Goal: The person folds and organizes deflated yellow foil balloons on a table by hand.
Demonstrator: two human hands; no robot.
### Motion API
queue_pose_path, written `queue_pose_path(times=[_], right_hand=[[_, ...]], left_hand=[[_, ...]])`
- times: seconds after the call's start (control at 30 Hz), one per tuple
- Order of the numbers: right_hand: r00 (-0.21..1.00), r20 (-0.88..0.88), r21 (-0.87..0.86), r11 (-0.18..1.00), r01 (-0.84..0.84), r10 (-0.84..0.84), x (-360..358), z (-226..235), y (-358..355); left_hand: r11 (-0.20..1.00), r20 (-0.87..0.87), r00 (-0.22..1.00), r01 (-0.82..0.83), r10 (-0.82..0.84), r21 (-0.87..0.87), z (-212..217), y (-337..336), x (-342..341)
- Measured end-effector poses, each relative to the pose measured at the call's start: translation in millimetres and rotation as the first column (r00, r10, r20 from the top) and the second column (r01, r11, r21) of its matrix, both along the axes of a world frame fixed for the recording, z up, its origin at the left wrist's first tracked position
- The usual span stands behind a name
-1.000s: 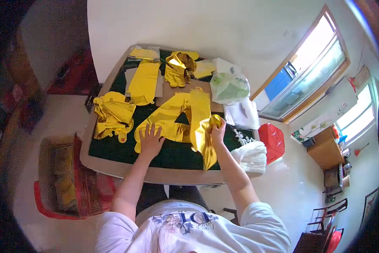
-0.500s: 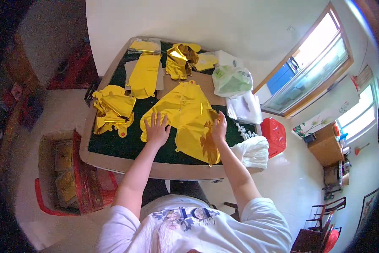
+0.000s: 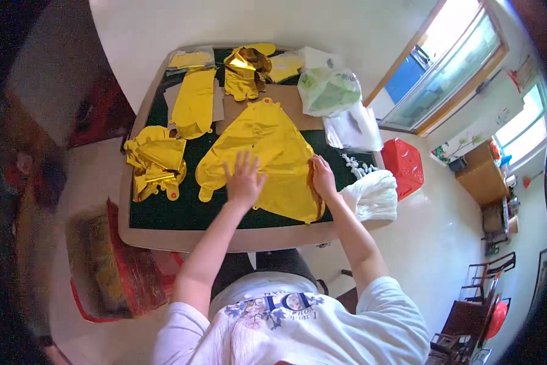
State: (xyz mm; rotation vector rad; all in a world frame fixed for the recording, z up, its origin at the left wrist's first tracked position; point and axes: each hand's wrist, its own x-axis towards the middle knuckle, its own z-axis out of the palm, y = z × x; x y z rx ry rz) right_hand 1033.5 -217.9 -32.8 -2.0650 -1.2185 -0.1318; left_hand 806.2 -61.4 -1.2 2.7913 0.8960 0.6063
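A large gold foil balloon, flat and roughly triangular, lies spread in the middle of the green-topped table. My left hand presses flat on its lower middle with fingers spread. My right hand rests on the balloon's right edge, fingers on the foil. To the left lies a crumpled heap of gold foil balloons. A long flat gold balloon lies at the far left, and a crinkled gold one lies at the far middle.
A green-and-white plastic bag and white bags sit at the table's far right. White cloth hangs off the right edge beside a red bag on the floor. A red bag with yellow contents stands at the left.
The gold balloon, folded and bunched a second ago, now lies opened out flat. Both hands have slid over it, my left to its middle, my right to its right edge.
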Motion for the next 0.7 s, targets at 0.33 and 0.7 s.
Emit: queue_pose_path(times=[0.33,0.7], right_hand=[[0.994,0.107,-0.076,0.997,0.033,-0.024,1,-8,-19],[0.982,0.181,-0.013,0.998,0.06,-0.057,-2,-4,-18]], left_hand=[[0.973,-0.223,0.947,0.224,-0.232,-0.064,-14,-6,3],[0.958,-0.173,0.943,0.279,-0.286,-0.064,-20,17,4]])
